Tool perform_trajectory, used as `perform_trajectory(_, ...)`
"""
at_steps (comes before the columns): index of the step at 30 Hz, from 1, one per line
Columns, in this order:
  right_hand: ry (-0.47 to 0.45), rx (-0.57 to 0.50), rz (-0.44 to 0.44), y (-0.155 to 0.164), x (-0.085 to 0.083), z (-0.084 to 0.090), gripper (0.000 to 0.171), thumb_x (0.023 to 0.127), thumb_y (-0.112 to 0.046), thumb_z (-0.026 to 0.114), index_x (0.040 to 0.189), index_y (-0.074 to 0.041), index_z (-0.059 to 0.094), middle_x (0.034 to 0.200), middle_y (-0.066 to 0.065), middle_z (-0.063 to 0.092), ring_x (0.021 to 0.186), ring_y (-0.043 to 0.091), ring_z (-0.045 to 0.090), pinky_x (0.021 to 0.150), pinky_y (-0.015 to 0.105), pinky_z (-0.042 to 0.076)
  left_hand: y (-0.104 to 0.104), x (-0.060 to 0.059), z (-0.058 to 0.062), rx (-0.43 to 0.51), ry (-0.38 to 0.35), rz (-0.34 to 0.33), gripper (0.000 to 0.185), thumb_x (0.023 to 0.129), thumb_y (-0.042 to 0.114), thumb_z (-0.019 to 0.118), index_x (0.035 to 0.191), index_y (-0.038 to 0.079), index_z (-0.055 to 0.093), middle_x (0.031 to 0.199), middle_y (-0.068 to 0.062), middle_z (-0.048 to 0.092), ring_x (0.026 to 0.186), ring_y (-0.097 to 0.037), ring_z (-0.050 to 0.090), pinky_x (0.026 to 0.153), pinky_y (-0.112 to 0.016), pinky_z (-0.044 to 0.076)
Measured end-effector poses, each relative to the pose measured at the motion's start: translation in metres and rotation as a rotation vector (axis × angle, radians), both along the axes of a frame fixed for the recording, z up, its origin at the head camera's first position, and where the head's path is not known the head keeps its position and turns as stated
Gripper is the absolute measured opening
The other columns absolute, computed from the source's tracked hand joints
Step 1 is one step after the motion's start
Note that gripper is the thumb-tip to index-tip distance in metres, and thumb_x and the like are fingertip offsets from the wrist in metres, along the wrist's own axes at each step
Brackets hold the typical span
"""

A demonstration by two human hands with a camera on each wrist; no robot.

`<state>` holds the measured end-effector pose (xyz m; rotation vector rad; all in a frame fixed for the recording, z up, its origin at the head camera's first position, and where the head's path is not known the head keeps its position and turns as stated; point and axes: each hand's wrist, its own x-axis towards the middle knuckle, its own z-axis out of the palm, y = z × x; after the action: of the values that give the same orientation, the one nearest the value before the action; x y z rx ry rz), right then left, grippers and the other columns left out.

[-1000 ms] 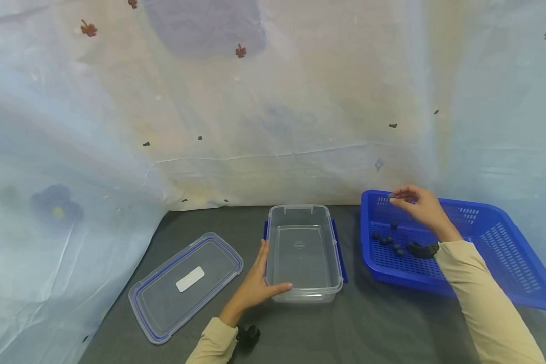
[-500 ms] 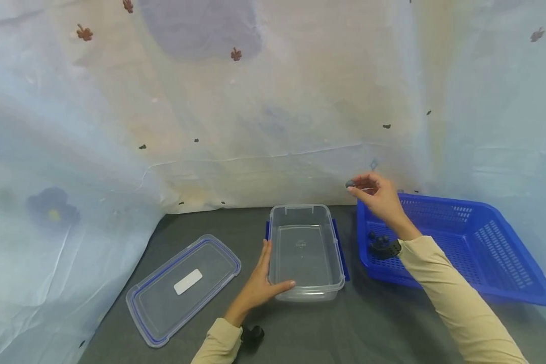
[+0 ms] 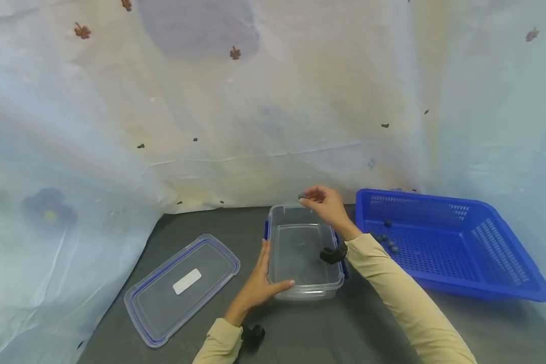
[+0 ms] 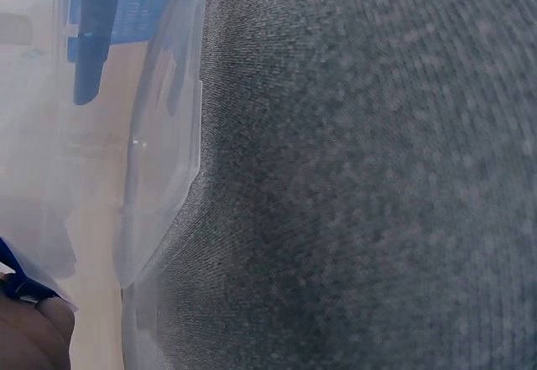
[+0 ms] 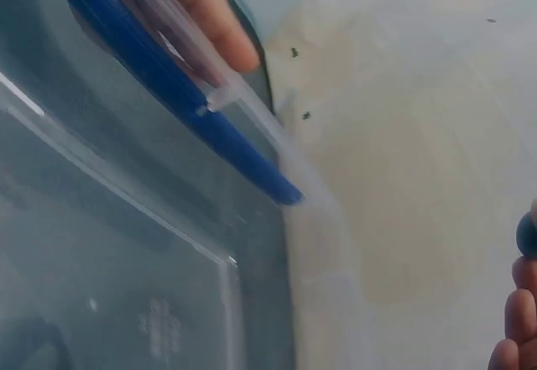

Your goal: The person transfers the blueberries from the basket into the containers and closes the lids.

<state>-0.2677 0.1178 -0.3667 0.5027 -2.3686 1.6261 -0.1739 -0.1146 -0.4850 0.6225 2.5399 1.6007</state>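
My right hand point(image 3: 329, 205) pinches a blueberry point(image 3: 302, 195) between thumb and fingertips, above the back rim of a clear plastic container point(image 3: 300, 253). At the right edge of the right wrist view, the same blueberry point(image 5: 527, 234) shows dark and round, partly cut off. My left hand point(image 3: 257, 287) rests against the container's left side with its fingers straight, and its thumb lies over the front rim. A blue side clip point(image 5: 180, 89) hangs along the container wall beside those fingers. Several more blueberries point(image 3: 388, 223) lie at the left end of a blue basket point(image 3: 441, 247).
A clear lid point(image 3: 182, 290) with a blue seal and a white label lies at an angle on the dark cloth point(image 3: 309, 333), left of the container. The basket stands on the right. A pale patterned curtain point(image 3: 273, 111) hangs behind and along the sides.
My right hand has moved left from over the basket to above the container's back edge, carrying the blueberry. My left hand has stayed on the container.
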Motion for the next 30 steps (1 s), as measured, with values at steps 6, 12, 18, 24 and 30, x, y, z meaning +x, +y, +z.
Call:
perform_trajectory(6,-0.099,-0.029,-0.049,-0.025,-0.018,-0.026,0.025,0.090,-0.017,0.072,0.110,-0.002,0.066,0.105,0.013,0.067,0.096,0.027,0.062,0.082,0.042,0.051,0.001,-0.001,0.000,0.003,-0.018,-0.007,0.117,0.079,0.048,0.077,0.157,0.020,-0.006,0.159,-0.003,-0.016,0.143,-0.036,-0.003,0.107,-0.065,0.016)
perform_trajectory(12,-0.130,-0.041,-0.090,-0.046,-0.025,-0.045,0.028,0.087,-0.014,0.075,0.109,0.002,0.066,0.101,0.014,0.069,0.095,0.029,0.064,0.082,0.043,0.052,0.001,0.000,0.000,0.013,-0.015,-0.010,0.116,0.080,0.048,0.077,0.157,0.020,-0.005,0.160,-0.008,-0.015,0.143,-0.035,-0.003,0.107,-0.065,0.015)
perform_trajectory(18,-0.174,-0.005,-0.131,-0.057,-0.033,-0.066,0.029,0.084,-0.013,0.077,0.107,0.003,0.068,0.096,0.011,0.070,0.091,0.027,0.065,0.078,0.040,0.053,0.000,0.000,0.001,0.024,-0.014,-0.004,0.116,0.079,0.047,0.077,0.157,0.018,-0.005,0.160,-0.009,-0.014,0.143,-0.035,-0.004,0.108,-0.064,0.014)
perform_trajectory(24,-0.203,0.016,-0.137,-0.059,-0.036,-0.081,0.026,0.083,-0.009,0.078,0.103,0.005,0.070,0.091,0.012,0.070,0.087,0.029,0.065,0.078,0.041,0.053,0.000,0.000,0.001,0.019,-0.007,-0.003,0.117,0.078,0.049,0.077,0.157,0.019,-0.004,0.160,-0.008,-0.014,0.143,-0.037,-0.002,0.107,-0.065,0.015)
perform_trajectory(30,-0.210,0.128,-0.133,-0.059,-0.036,-0.097,0.018,0.081,-0.006,0.077,0.096,0.004,0.071,0.084,0.011,0.070,0.080,0.027,0.065,0.072,0.039,0.053,0.001,0.001,0.000,0.021,-0.008,-0.006,0.117,0.079,0.047,0.078,0.157,0.019,-0.005,0.160,-0.009,-0.014,0.143,-0.035,-0.002,0.108,-0.062,0.016)
